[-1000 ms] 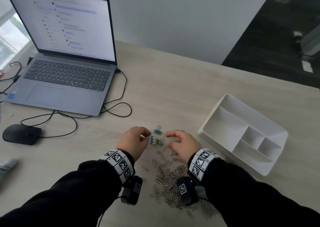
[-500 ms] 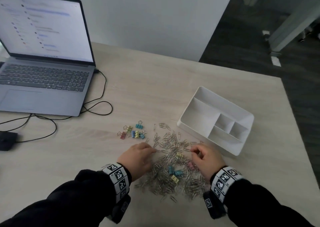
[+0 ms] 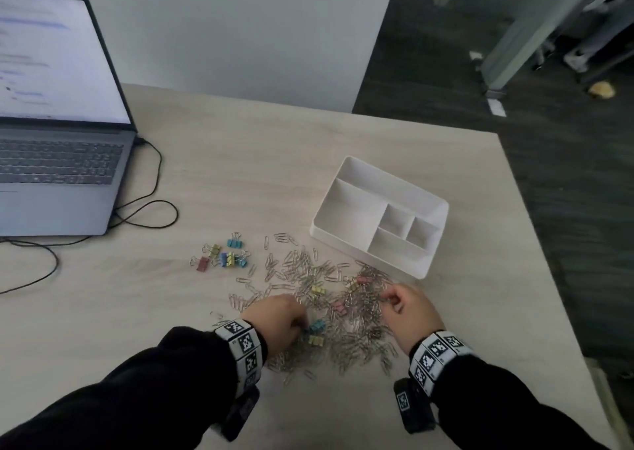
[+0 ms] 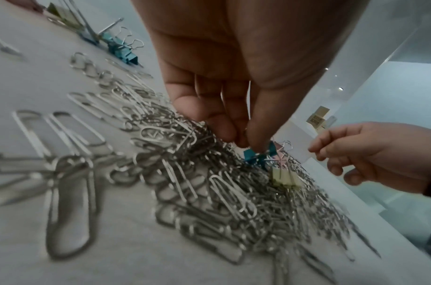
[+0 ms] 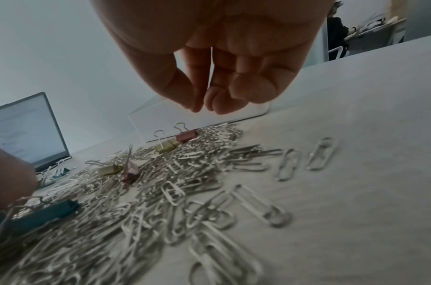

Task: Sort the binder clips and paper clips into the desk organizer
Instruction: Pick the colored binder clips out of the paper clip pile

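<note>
A heap of silver paper clips (image 3: 356, 316) covers the desk in front of me, with several coloured binder clips mixed in. My left hand (image 3: 303, 324) reaches into the heap's near left part. Its thumb and fingers (image 4: 248, 142) pinch a blue binder clip (image 4: 258, 156), which lies next to a yellow one (image 3: 315, 340). My right hand (image 3: 386, 300) hovers over the heap's right side with fingers loosely curled (image 5: 203, 109) and nothing between them. Behind the heap on the right stands the empty white desk organizer (image 3: 353, 165). A separate group of binder clips (image 3: 224, 255) lies to the left.
An open laptop (image 3: 58, 175) stands at the far left, and its black cables (image 3: 154, 209) loop toward the clips. The desk's right edge (image 3: 535, 243) runs just past the organizer. Bare desk lies behind the clips.
Both hands drew back from the binder clip group to the paper clip heap. My left hand then shifted right and pinched the blue binder clip, and my right hand lifted slightly.
</note>
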Available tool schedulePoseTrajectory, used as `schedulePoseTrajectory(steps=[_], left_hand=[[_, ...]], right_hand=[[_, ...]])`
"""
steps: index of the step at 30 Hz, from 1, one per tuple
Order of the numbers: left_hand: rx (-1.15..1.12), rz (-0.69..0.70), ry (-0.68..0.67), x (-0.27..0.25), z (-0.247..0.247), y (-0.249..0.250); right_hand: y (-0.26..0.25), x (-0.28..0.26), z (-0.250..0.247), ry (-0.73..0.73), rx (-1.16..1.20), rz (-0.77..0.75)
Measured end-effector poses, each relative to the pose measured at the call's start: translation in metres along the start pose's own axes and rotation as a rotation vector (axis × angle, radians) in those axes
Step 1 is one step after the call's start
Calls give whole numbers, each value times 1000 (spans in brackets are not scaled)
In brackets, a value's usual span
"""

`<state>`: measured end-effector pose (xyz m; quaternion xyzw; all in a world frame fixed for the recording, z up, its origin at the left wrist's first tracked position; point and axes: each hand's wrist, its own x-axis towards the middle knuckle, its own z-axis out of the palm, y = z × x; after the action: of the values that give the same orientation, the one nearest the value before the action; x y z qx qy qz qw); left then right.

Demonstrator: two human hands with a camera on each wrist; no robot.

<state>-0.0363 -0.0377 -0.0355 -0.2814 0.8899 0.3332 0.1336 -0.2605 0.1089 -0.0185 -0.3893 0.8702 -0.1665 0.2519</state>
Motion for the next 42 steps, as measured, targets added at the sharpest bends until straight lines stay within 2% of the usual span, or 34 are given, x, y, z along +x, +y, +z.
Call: schedulePoseTrajectory(steps=[3,8,13,17,20,23,26,30,37,40,42], left_hand=[[-154,-71,79,-2,-5,3],[-449,-304,277,7,-17,5],[-600,-321,310,17,-27,13],[-543,-335,328,23,-27,19],[-489,-314,287,30,-24,22],[-339,-243,228,38,-18,24],[-169,-157,158,46,-12,24],[-145,-167,168,51,-10,23],[-470,-328,367,41,-23,18],[-668,-456,343,37,-27,15],[-887,-497,304,35,-28,16]], right_hand=[[7,0,-3,6,16,-15],[-2,17,0,-43,-25,-95],[-18,37,10,-79,-49,-131],[-15,37,13,-61,-25,-128],[-12,32,7,-37,3,-138],[-8,26,0,-16,76,-111],[-9,27,1,-92,182,-76],[-17,36,10,-146,225,-51],[-25,53,21,-149,126,13],[-28,50,16,-140,130,5],[-34,44,12,-156,225,7]])
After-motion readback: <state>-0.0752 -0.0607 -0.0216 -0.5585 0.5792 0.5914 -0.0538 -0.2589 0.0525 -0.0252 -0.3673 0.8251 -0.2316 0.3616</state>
